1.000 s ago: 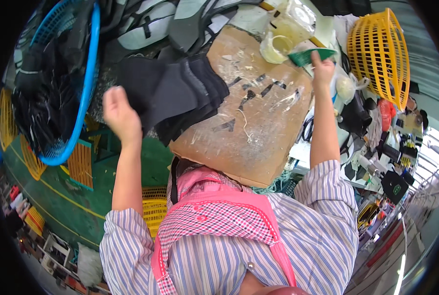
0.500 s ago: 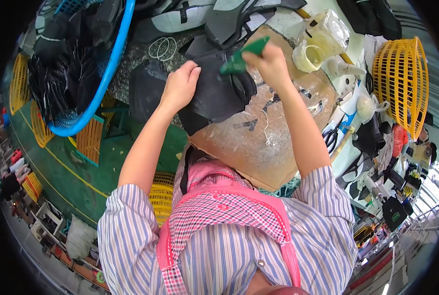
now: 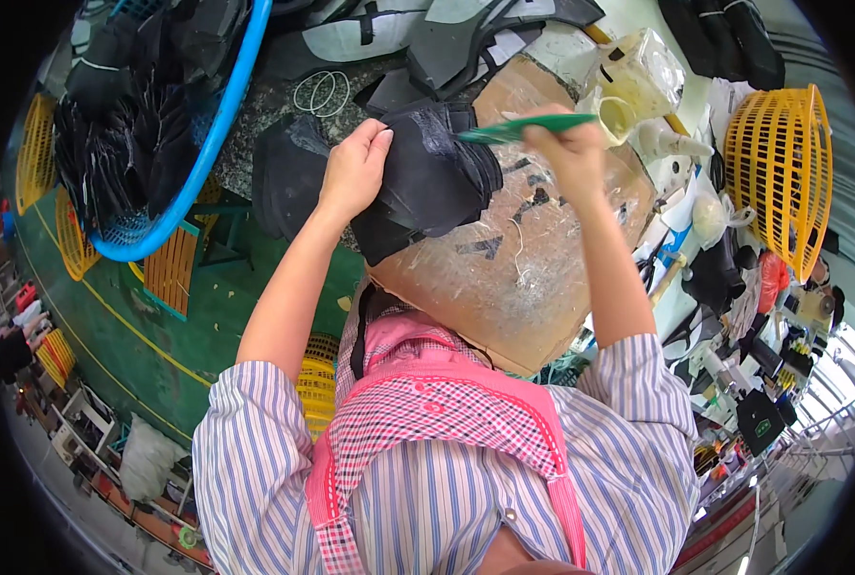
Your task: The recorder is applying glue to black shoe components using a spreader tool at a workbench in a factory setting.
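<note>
Black fabric pieces (image 3: 422, 196) lie in a fanned stack on a worn cardboard sheet, with a shiny whitish smear across the top piece's far part. My left hand (image 3: 355, 171) pinches the stack's left edge, thumb on top. In my right hand (image 3: 571, 153), slightly blurred, is a flat green scraper (image 3: 518, 127), its tip at the stack's far right side. Whether that tip touches the fabric I cannot tell. More black pieces (image 3: 288, 177) sit left of my left hand. A pale, glue-crusted cup (image 3: 616, 120) stands just beyond my right hand.
Bare cardboard (image 3: 513, 297) extends toward my apron. At the left stands a blue-rimmed basket (image 3: 173, 225) full of black pieces. White elastic loops (image 3: 322, 94) and grey cut pieces (image 3: 446, 48) lie at the back. A yellow basket (image 3: 777, 163) and a white nozzle bottle (image 3: 672, 142) are on the right.
My right hand has moved right and a little nearer, carrying the scraper off the middle of the stack. The scraper lies flatter, and a shiny smear shows on the top piece. My left hand stays put.
</note>
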A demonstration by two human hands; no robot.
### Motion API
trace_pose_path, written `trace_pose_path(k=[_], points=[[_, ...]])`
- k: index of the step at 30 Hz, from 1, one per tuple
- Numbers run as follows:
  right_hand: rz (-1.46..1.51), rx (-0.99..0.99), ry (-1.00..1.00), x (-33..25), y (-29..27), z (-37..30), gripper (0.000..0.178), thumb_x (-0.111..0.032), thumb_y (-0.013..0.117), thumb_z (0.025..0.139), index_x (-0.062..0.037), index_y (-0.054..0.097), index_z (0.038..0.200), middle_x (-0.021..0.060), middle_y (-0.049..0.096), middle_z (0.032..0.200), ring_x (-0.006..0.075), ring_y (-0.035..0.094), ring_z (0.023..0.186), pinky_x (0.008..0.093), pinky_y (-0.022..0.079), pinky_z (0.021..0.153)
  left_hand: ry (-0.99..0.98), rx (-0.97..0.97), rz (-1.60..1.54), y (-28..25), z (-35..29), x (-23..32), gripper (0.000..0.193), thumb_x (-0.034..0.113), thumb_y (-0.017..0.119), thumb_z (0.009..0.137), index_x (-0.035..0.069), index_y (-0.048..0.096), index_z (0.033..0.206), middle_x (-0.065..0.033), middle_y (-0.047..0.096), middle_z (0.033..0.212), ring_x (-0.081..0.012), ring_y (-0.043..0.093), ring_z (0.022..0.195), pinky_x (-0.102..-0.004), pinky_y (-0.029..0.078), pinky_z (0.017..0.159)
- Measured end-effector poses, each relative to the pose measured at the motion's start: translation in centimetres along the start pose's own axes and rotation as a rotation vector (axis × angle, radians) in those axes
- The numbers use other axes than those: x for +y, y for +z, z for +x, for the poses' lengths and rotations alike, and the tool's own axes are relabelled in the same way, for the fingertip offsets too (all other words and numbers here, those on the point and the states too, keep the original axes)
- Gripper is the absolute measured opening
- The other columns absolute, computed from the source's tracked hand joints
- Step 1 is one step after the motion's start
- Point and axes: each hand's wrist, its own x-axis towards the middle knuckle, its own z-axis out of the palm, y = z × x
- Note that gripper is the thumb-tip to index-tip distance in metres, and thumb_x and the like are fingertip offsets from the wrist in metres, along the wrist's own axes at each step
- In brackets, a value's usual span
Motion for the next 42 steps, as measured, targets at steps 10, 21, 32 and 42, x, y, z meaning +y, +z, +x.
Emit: trace_pose_path(k=[10, 21, 32, 42], points=[[-0.129, 0.054, 0.046, -0.5, -2.6, -5.0, 0.009, -0.002, 0.06, 0.07, -0.0016, 0.059, 0.08, 0.0045, 0.057, 0.068, 0.0105, 0.052, 0.059, 0.024, 0.041, 0.055, -0.02, 0.079, 0.026, 0.2, -0.3, -0.8, 0.02, 0.023, 0.046, 0.083, 0.004, 0.053, 0.084, -0.0166, 0.054, 0.065, -0.0311, 0.055, 0.062, -0.0331, 0.041, 0.056], [-0.27, 0.574, -0.04, 0.2, -8.2, -4.6, 0.014, -0.014, 0.06, 0.076, 0.0002, 0.059, 0.074, 0.0032, 0.058, 0.064, 0.0084, 0.051, 0.053, 0.0229, 0.039, 0.047, 0.208, 0.829, -0.258, -2.9, -2.7, 1.9, 0.019, 0.009, 0.049, 0.083, -0.005, 0.052, 0.095, -0.0076, 0.054, 0.094, -0.012, 0.049, 0.08, -0.0243, 0.04, 0.073], [-0.377, 0.759, -0.023, 3.2, -14.5, -2.7, 0.016, -0.016, 0.062, 0.074, -0.0004, 0.059, 0.07, -0.0015, 0.057, 0.064, 0.0061, 0.043, 0.053, 0.0218, 0.034, 0.05, 0.377, 0.216, 0.59, -2.4, -7.4, -4.5, 0.035, 0.011, 0.057, 0.073, 0.009, 0.053, 0.108, -0.0123, 0.048, 0.114, -0.0303, 0.043, 0.105, -0.0371, 0.036, 0.088], [-0.25, -0.016, -0.005, 1.1, 2.6, 3.9, 0.011, -0.011, 0.062, 0.072, -0.0039, 0.059, 0.079, 0.0011, 0.053, 0.057, 0.0061, 0.047, 0.05, 0.0216, 0.037, 0.045, 0.586, 0.014, 0.38, 2.2, -6.0, 0.8, 0.04, 0.02, 0.07, 0.06, 0.005, 0.056, 0.095, -0.0154, 0.046, 0.107, -0.0344, 0.042, 0.101, -0.04, 0.038, 0.085]])
